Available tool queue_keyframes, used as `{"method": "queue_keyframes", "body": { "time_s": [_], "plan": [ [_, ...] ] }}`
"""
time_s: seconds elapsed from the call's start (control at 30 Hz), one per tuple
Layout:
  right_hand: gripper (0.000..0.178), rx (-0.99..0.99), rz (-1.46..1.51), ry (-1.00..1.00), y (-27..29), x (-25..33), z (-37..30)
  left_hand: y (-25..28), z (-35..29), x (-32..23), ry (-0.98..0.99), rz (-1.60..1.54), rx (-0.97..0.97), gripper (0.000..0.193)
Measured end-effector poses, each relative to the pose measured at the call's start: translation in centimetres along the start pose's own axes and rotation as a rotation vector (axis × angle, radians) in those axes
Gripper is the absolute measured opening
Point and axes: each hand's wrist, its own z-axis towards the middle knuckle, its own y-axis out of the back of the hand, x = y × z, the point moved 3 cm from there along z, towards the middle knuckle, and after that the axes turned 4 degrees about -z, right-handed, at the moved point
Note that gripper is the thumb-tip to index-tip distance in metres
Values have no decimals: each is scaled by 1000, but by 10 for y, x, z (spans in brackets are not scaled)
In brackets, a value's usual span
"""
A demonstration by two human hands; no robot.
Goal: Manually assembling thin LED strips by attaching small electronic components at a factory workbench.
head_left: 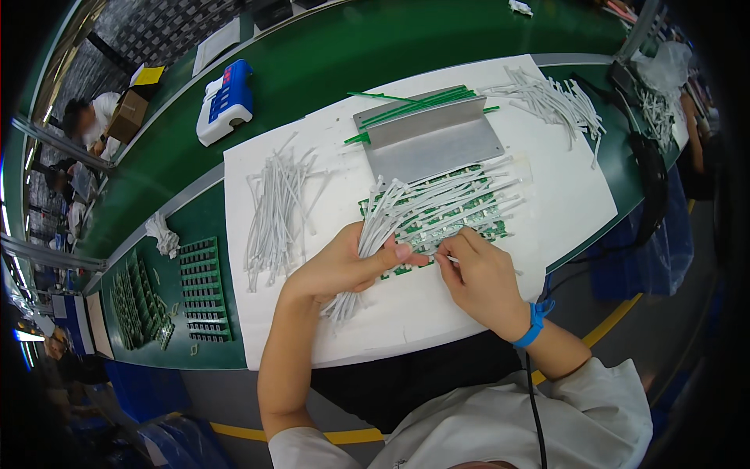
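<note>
My left hand (342, 262) is closed around a bundle of thin white cables (391, 209) with small white end connectors. The cables fan out to the right over a green circuit board panel (498, 228), covering much of it. Close to the panel's near edge, my right hand (486, 280) pinches the end of a white cable between thumb and index finger. Both hands are near each other, with the left thumb pointing toward the right fingertips. A blue wrist strap (534, 324) is on my right wrist.
Loose white cables lie in piles at left (277, 211) and far right (558, 102) on white paper (351, 340). Beyond the panel stands an angled metal plate (433, 144) with green strips (422, 105). Board panels (205, 289) lie at left; a blue-and-white device (226, 102) sits farther back.
</note>
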Motion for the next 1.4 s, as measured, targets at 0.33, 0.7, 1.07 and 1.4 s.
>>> {"method": "queue_keyframes", "body": {
  "time_s": [0.33,0.7,1.07,1.4],
  "plan": [
    [13,-25,-28,-27,-6,2,-8,2,0,3,9,-1,2,35],
    [7,111,-16,-34,6,1,4,2,-5,1,-6,45,15,36],
    [6,183,97,-150,7,0,16,5,0,4,-7,-33,30,32],
    [8,228,127,-129,9,-2,12,3,-1,0,-17,42,13,30]
  ]
}}
